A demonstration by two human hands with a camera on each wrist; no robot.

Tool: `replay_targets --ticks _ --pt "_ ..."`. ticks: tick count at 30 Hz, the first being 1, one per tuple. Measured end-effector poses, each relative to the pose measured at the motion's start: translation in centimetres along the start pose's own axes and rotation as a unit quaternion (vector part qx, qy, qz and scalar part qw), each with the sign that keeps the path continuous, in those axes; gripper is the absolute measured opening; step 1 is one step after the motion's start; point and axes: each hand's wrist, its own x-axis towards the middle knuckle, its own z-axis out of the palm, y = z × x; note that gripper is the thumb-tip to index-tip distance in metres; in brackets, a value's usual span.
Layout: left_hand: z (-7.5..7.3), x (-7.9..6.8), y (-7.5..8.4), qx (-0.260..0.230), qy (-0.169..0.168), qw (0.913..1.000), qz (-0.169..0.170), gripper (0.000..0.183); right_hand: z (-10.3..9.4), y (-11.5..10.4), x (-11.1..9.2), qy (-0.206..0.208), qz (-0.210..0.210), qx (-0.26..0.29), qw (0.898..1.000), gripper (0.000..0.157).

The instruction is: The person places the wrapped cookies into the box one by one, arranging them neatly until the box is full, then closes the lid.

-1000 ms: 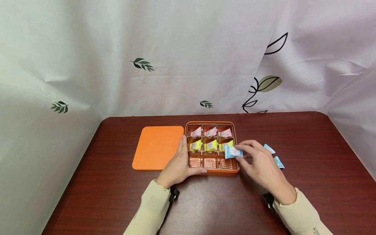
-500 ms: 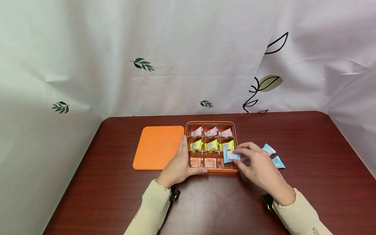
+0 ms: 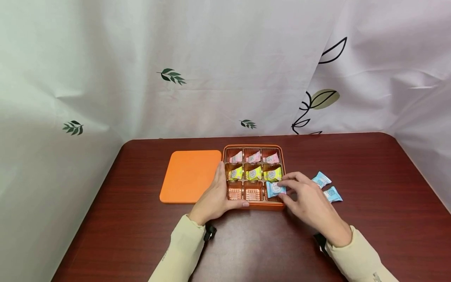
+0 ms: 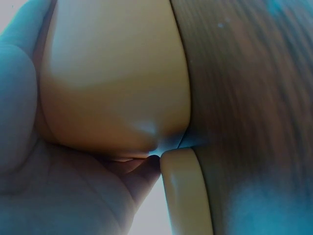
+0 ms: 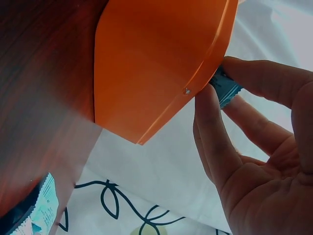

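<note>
An orange box (image 3: 260,207) with a brown divided tray sits on the table. Pink-wrapped candies (image 3: 253,157) fill its back row and yellow-wrapped candies (image 3: 253,173) its middle row. My right hand (image 3: 310,201) pinches a blue-wrapped candy (image 3: 275,189) between thumb and fingers at the front right compartment; in the right wrist view the wrapper's end (image 5: 226,88) shows between the fingertips at the box rim. My left hand (image 3: 213,197) rests along the box's left side, fingers straight, thumb across the front left corner. The left wrist view shows its palm against the box wall (image 4: 117,73).
Two more blue-wrapped candies (image 3: 321,179) lie on the table right of the box, beyond my right hand. The orange lid (image 3: 190,176) lies flat to the left, beside the box. A pale patterned curtain (image 3: 218,78) hangs behind the reddish-brown table (image 3: 116,219).
My right hand has moved the blue-wrapped candy slightly left and down, from the box's right edge into the front right compartment's opening. The left hand stays in place.
</note>
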Motion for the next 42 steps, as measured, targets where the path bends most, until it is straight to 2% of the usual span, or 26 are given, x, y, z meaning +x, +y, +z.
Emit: replay_targets --ticks 7,17,42 --pt "0.0 0.0 0.0 0.000 0.001 1.0000 0.001 0.136 0.2 -0.1 0.0 0.001 -0.024 -0.028 0.999 0.026" --pt "0.0 0.1 0.0 -0.002 0.001 1.0000 -0.003 0.134 1.0 0.0 0.0 -0.001 -0.056 -0.040 0.998 0.027" --pt "0.1 0.1 -0.1 -0.010 0.002 0.9999 -0.001 0.135 1.4 -0.4 0.0 -0.024 -0.098 -0.072 0.992 0.023"
